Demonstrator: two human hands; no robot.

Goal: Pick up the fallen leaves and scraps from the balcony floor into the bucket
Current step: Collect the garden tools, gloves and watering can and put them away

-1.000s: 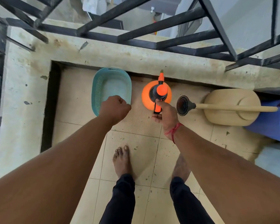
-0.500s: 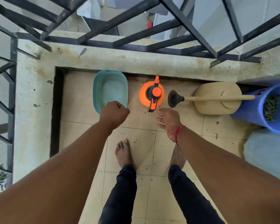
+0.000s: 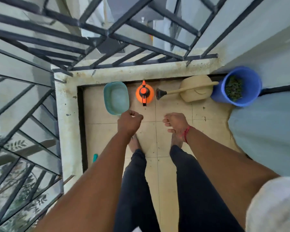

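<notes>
While leaves (image 3: 233,88) are held in the blue bucket (image 3: 218,96), the left hand (image 3: 130,123) is clenched into an empty-looking fist and the right hand (image 3: 174,122) is held slack, fingers relaxed.

Floor: pale beige tiles (image 3: 172,113) with thin grout lines, dusty and speckled, with a stained concrete ledge (image 3: 67,118) along the far and left sides.
Far row, left to right: teal basket (image 3: 116,100), orange sprayer (image 3: 144,93), beige watering can (image 3: 197,89), blue bucket (image 3: 236,86).
Watering can: lies just beside the bucket, its spout's dark rose close to the sprayer.
Bucket: stands in the far right corner and holds green leaves (image 3: 233,88).
Scraps: a few small dark bits (image 3: 204,108) on the tiles near the watering can.
Feet: two bare feet (image 3: 134,144) stand mid-floor.
Left edge: a small teal item (image 3: 95,157), too hidden to identify.
</notes>
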